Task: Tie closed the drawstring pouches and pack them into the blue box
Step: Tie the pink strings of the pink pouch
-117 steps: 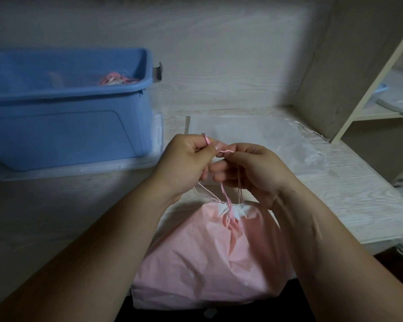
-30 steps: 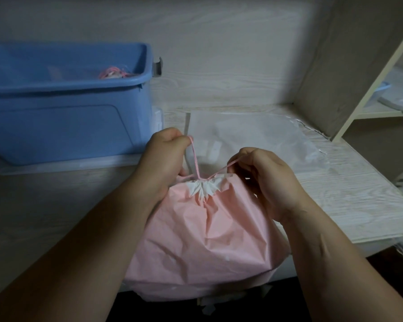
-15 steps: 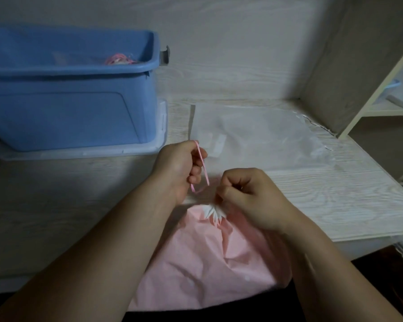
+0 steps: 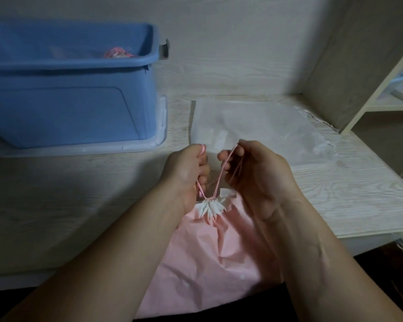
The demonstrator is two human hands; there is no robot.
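Nearest, a pink drawstring pouch [image 4: 209, 259] hangs over the front edge of the wooden table [image 4: 56, 217], its white mouth gathered tight. Just beyond that mouth, the left hand [image 4: 184, 173] is fisted around one pink cord [image 4: 217, 182] end, and the right hand [image 4: 256, 175] pinches the other, both strands taut. Beyond the pouch lies a clear plastic bag [image 4: 265, 126]. Farther left of the pouch stands the blue box [image 4: 68, 108], with something pink inside.
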